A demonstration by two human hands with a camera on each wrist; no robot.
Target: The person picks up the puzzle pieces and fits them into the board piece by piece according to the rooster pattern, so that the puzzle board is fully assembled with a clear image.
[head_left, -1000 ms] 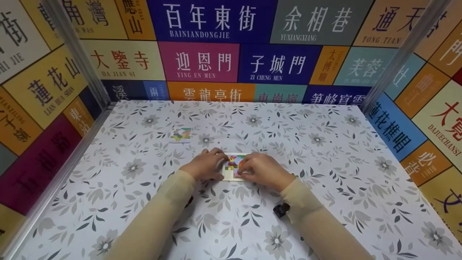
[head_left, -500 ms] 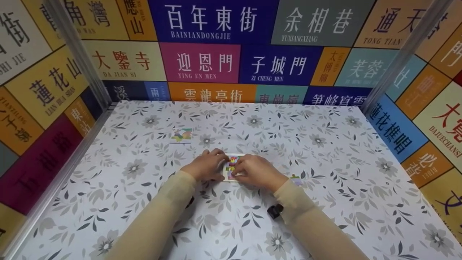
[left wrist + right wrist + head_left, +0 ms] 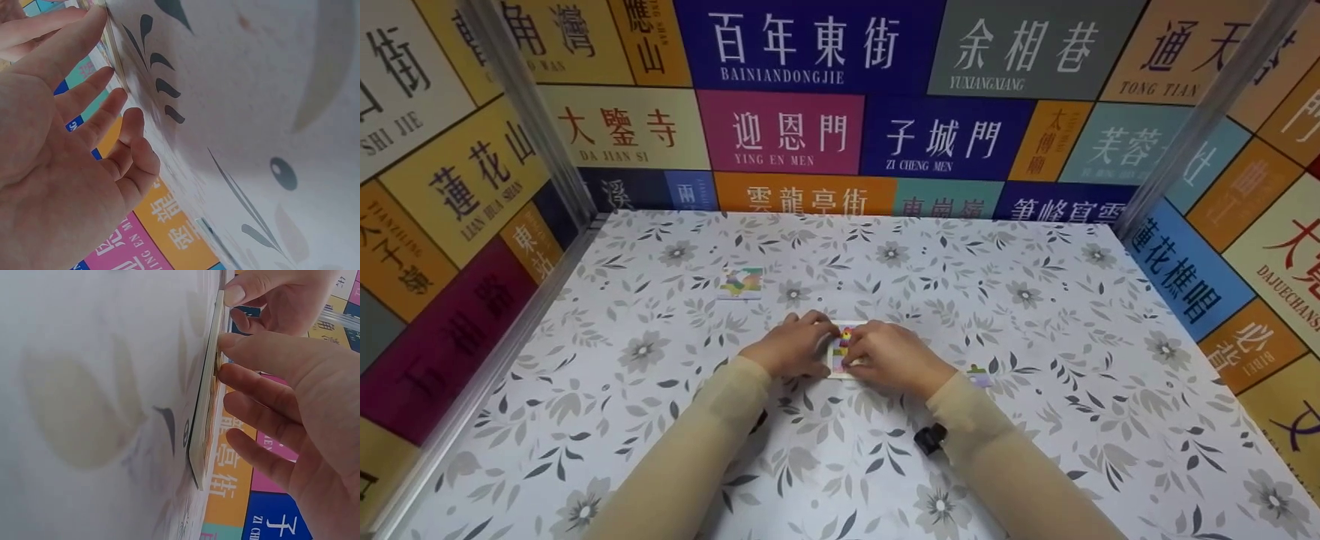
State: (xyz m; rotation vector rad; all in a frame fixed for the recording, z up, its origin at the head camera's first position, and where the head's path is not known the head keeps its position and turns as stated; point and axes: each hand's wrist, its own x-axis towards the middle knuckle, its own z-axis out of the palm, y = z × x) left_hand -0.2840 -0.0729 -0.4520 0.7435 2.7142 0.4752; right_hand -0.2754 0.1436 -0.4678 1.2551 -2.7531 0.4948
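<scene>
A small jigsaw puzzle board (image 3: 198,447) with a pale rim lies flat on the table between both hands; much of its picture is covered in the head view. My left hand (image 3: 791,346) holds the board's left end, thumb at the near corner and fingers toward the far one. Over the board, my right hand (image 3: 894,358) has thumb and index finger close together on a colourful puzzle piece (image 3: 838,364), largely hidden by the fingertips. Its other fingers are loosely bent in the right wrist view. A bright red and yellow figure (image 3: 846,334) shows on the board.
A loose puzzle piece (image 3: 978,377), green and purple, lies to the right of my right hand. Farther back on the left sits a square colourful picture tile (image 3: 742,283). Sign-printed walls (image 3: 780,135) enclose the floral-patterned table (image 3: 1035,450).
My right hand has moved a little left over the board, uncovering the loose piece on the right. The left hand stays at the board's left end.
</scene>
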